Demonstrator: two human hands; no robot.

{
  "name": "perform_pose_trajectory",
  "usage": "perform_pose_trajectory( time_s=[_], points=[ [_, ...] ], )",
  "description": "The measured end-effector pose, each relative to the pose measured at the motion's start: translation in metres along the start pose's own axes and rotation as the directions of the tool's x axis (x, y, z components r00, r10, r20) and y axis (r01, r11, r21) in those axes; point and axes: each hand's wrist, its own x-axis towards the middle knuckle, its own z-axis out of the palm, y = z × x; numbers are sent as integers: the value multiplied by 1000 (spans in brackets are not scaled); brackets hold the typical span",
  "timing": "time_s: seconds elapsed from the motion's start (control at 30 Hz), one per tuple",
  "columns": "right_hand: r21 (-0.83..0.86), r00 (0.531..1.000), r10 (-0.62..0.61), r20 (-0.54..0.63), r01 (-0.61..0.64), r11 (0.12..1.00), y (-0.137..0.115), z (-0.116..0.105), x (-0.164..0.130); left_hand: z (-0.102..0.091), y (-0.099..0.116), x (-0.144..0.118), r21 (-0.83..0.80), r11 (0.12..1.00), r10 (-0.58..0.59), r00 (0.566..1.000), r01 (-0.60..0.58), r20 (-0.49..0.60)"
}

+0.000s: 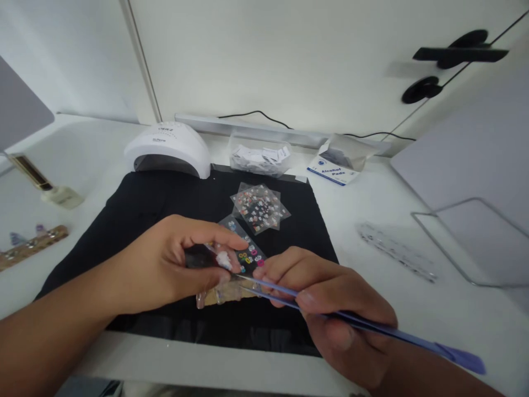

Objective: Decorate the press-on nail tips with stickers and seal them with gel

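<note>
**Head view: both hands busy over a sticker sheet on the black mat**

Head camera looks down on your two hands meeting above the near part of a black mat [136, 215]. Your left hand [165, 264] is curled shut, thumb and forefinger pinching a small dark piece with a white patch [219, 259]; what exactly it is cannot be made out. Your right hand [330, 303] is closed around a pair of blue tweezers [372, 328], held like a pen, with the tips pointing left and ending just beside your left fingertips. The long handle runs back to the lower right, past your wrist.

Directly under and behind your fingers lies a dark sticker sheet [248, 251] with small coloured shapes, partly hidden by both hands. Below your left hand a clear and tan item [219, 296] rests on the mat; it is too blurred to name.

Farther back on the mat sits a fan of clear sticker packets [260, 207]. Beyond the mat's far edge stand a white nail lamp [169, 149], a clear bag of white bits [260, 157] and a box of alcohol pads [334, 171]. On the white table to the left lies a wooden strip [31, 247].
</note>
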Motion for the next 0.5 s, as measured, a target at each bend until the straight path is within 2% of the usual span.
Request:
perform_pose_trajectory(
  time_s=[0.23,0.33,0.4,0.5],
  points=[
    [-15,1000,-19,17,19,1000,-4,2,3,7,4,-1,-64,994,-92,996,90,-22],
    [-10,1000,5,-8,-5,1000,-6,4,3,9,4,-2,-33,994,-104,994,103,-22],
    [-4,998,53,-26,-54,999,-8,4,4,8,5,-3,30,999,-38,999,39,-20],
    [7,993,107,-55,-106,994,-9,3,5,6,6,-3,195,972,125,992,-128,27]
  ],
)
